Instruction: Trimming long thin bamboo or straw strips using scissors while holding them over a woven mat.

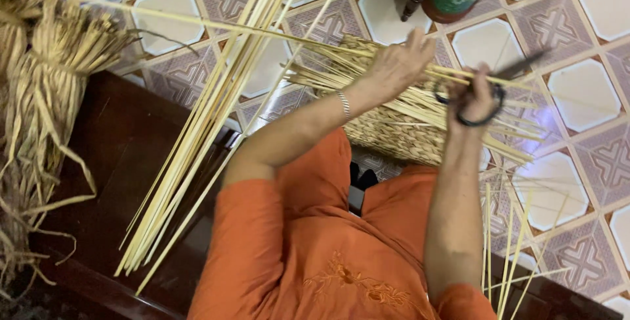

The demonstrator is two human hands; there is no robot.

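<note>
Scissors [482, 93] with black handles sit clenched in the right hand [476, 97], blades blurred. Left hand [397, 64] grasps pale straw stalks [420, 106] jutting from a half-woven basket [394, 136] over the tiled floor [584, 97].

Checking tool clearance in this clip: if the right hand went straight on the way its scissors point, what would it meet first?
Likely only bare tiled floor: the right hand aims the scissors up-right, past the woven basket. Depth unclear.

No packages, labels, signs or screens show anywhere in this view.
</note>
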